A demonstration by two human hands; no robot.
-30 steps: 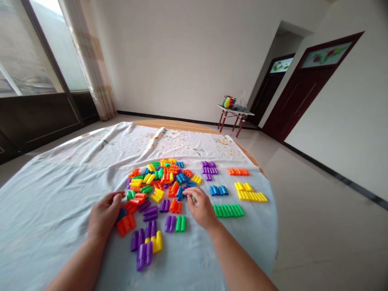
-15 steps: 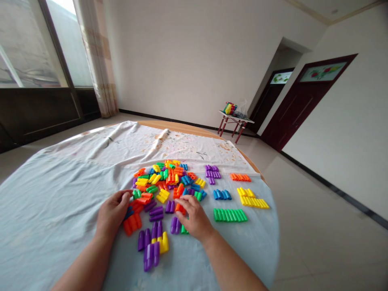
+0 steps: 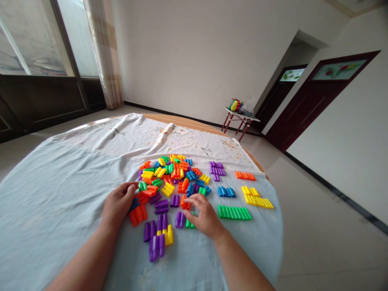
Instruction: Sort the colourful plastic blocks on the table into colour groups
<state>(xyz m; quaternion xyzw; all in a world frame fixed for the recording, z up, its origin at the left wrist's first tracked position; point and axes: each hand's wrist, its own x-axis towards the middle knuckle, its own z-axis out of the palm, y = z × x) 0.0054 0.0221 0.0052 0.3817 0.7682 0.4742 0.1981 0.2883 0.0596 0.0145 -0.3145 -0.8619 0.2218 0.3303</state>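
Note:
Bullet-shaped plastic building blocks in several colours lie in a loose pile (image 3: pixel 172 173) on a cloth-covered table. My left hand (image 3: pixel 119 204) rests at the pile's left edge, fingers curled together beside green, orange and blue blocks; whether it pinches one is hidden. My right hand (image 3: pixel 204 214) hovers at the pile's right front, thumb and forefinger apart. An orange block (image 3: pixel 185 203) is just off its fingertips, and a green block (image 3: pixel 190 221) lies partly under the thumb. Nearer me are purple blocks (image 3: pixel 157 247) and a yellow block (image 3: pixel 169 235).
Sorted by colour at the right are a green row (image 3: pixel 234 212), blue blocks (image 3: pixel 226 192), purple blocks (image 3: pixel 217 171), an orange row (image 3: pixel 245 176) and yellow blocks (image 3: pixel 257 200). The tablecloth (image 3: pixel 60 190) is wrinkled. A small table (image 3: pixel 241 115) with bags stands beyond.
The camera view has shifted a little, moving everything right and slightly up in the picture. Both hands stay near the same blocks, the right one slightly farther right of the orange block.

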